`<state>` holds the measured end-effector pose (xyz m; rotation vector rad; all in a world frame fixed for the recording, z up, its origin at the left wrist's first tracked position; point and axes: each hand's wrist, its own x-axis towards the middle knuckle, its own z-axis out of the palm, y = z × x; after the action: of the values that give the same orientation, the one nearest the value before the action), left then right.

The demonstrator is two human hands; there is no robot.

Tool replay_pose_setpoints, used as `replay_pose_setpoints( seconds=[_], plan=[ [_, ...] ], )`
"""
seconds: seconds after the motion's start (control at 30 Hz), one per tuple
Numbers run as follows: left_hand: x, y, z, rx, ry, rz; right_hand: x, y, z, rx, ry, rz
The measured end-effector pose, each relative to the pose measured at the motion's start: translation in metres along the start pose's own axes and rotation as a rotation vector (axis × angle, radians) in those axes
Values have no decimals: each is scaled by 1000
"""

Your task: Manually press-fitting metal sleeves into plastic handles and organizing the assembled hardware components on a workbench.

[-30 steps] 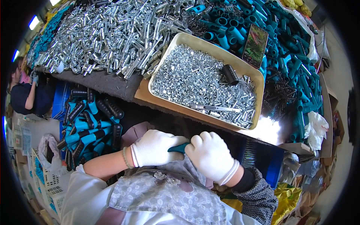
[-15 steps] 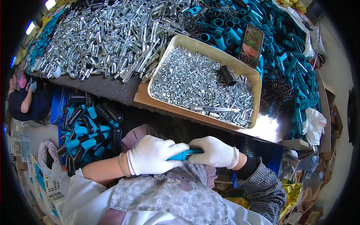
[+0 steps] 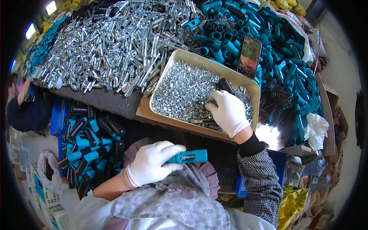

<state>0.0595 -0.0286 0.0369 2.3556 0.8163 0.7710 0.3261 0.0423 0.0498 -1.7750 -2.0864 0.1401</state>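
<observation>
My left hand (image 3: 153, 163), in a white knit glove, grips a teal plastic tube-shaped handle part (image 3: 197, 156) in front of my apron. A slot in its side shows a metal piece inside. Over the cream tray (image 3: 209, 63), my gloved right hand (image 3: 230, 114) dips its curled fingers into small silver metal pieces (image 3: 180, 86). Whether anything is pinched between those fingertips cannot be made out. Just beyond them lies a black cylinder (image 3: 226, 86). A slim flat metal strip (image 3: 203, 121) rests near the tray's front wall, partly behind my right hand.
Silver metal tubes (image 3: 103, 50) are heaped at the back left, teal plastic housings (image 3: 295, 84) at the right. A phone (image 3: 249, 56) leans behind the tray. Teal-and-black handles (image 3: 90, 138) fill a blue bin at my left. Another person (image 3: 27, 111) sits at far left.
My right hand has left the teal part and reached forward into the tray. My left hand keeps the part, now turned with its slot showing. The view has shifted slightly.
</observation>
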Motion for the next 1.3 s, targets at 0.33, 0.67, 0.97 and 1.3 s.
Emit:
replay_pose_setpoints(
  seconds=[0.33,0.67,0.97,1.3],
  plan=[
    [1,-7,-2,24,44,-10,-6,2,-12,524,91,104],
    [9,-3,-6,220,57,95,-58,-66,-7,776,-292,11],
    [11,-3,-12,265,52,99,-84,-66,-6,634,-184,-181],
    [7,0,-13,287,7,152,-89,-58,4,289,-33,-489]
  ],
)
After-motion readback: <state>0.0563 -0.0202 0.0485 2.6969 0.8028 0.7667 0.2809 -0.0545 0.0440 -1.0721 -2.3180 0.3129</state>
